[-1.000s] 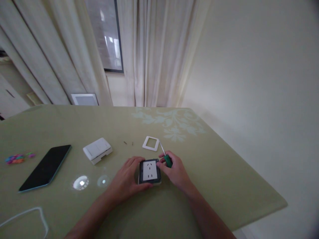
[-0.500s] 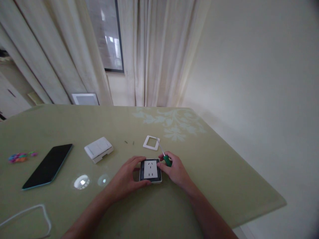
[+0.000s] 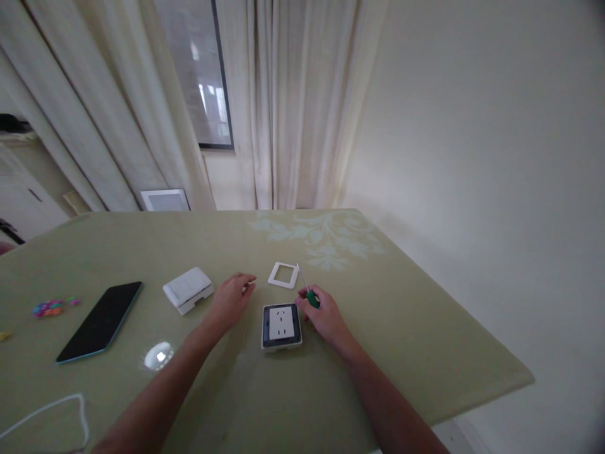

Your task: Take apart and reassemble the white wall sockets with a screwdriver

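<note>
A wall socket (image 3: 282, 323) with a white face and a dark surround lies face up on the table in its white box. My right hand (image 3: 326, 315) is closed around a screwdriver (image 3: 312, 298) with a green handle, its thin shaft pointing up and away; the hand is at the socket's right edge. Apart from the socket, to its upper left, my left hand (image 3: 232, 302) holds nothing visible, its fingers bent and parted over the table. Beyond the socket lies a square white frame (image 3: 283, 275). The two small screws seen earlier are hidden around my left hand.
Left of my left hand sits a white switch box (image 3: 188, 290). Farther left lie a black tablet (image 3: 101, 321) and small colourful pieces (image 3: 50, 308). A white cable (image 3: 57, 400) curves at the lower left. The table (image 3: 401, 315) meets a wall along its right side.
My left hand has let go of the socket and moved up and left to where the screws lay. The right hand keeps the screwdriver. The view has shifted slightly.
</note>
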The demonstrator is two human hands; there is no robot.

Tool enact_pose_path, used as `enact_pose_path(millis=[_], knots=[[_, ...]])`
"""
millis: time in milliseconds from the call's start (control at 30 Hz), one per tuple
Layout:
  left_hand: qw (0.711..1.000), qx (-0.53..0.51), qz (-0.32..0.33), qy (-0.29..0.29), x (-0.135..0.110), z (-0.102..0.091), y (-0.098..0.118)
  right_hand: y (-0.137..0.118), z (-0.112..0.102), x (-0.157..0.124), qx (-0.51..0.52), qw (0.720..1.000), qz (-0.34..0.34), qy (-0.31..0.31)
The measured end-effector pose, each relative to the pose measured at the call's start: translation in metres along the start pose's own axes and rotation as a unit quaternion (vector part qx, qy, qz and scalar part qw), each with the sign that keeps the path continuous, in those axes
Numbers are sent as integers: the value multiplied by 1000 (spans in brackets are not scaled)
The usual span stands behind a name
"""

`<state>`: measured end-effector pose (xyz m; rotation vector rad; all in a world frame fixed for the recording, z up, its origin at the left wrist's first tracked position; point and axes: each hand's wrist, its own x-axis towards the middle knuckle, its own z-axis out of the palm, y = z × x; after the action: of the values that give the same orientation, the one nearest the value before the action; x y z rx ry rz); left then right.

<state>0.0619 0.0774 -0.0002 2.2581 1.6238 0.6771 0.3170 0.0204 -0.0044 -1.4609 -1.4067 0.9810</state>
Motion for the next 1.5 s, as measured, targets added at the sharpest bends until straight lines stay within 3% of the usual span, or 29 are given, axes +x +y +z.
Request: enact_pose_path(millis=[100, 200, 500, 600, 733, 833, 967, 1100, 1267, 1500], knots=[[999, 48, 14, -2, 26, 5, -7, 0, 1, 1, -3, 1000, -25, -5], [997, 71, 25, -23, 32, 12, -6, 0, 2, -1, -7, 999, -43, -16], [999, 37, 19, -21, -17, 3, -14, 0, 5, -4, -15, 998, -54, -7], [996, -88, 24, 21, -32, 1, -15, -13, 1, -1, -14, 998, -59, 19], [942, -333, 3, 51, -44, 0, -4, -44, -3, 11, -28, 987, -156, 27], [921, -388, -3, 46, -48, 0, 7, -54, 1, 22, 5, 982, -187, 23], [940, -340, 12, 6, -53, -1, 15, -38, 10, 25, 78, 985, -145, 44], [956, -293, 25, -4, -57, -4, 18, -24, 9, 18, 116, 989, -83, 27], [961, -273, 52, 1, -57, -6, 17, -28, 3, 18, 148, 988, -37, 21], [958, -271, 87, -14, -57, -3, 14, -32, 3, 17, 159, 987, -28, 20]])
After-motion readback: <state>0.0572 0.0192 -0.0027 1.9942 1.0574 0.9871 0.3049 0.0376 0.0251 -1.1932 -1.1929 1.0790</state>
